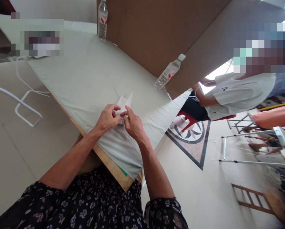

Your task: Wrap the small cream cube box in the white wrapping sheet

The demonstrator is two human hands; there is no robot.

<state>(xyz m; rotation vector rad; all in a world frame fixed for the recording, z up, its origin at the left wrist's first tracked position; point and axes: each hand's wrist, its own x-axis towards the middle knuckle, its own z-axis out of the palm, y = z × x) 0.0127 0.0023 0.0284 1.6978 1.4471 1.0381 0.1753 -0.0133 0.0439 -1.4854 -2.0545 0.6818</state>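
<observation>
A small piece of folded white paper [122, 102], its pointed corners sticking up, is held just above the cloth-covered table [90, 76]. My left hand [109, 117] has its thumb and curled fingers closed on the paper's left side. From the right, my right hand [133, 122] pinches the same piece near its lower edge. Both sets of fingertips almost meet, and they hide the paper's lower part.
Two clear water bottles, a far one [102, 20] and a tilted-looking nearer one [170, 72], stand against a brown cardboard panel [152, 31]. A person in a white shirt [242, 92] sits beyond the table's right side. A wooden chair [257, 198] is at lower right.
</observation>
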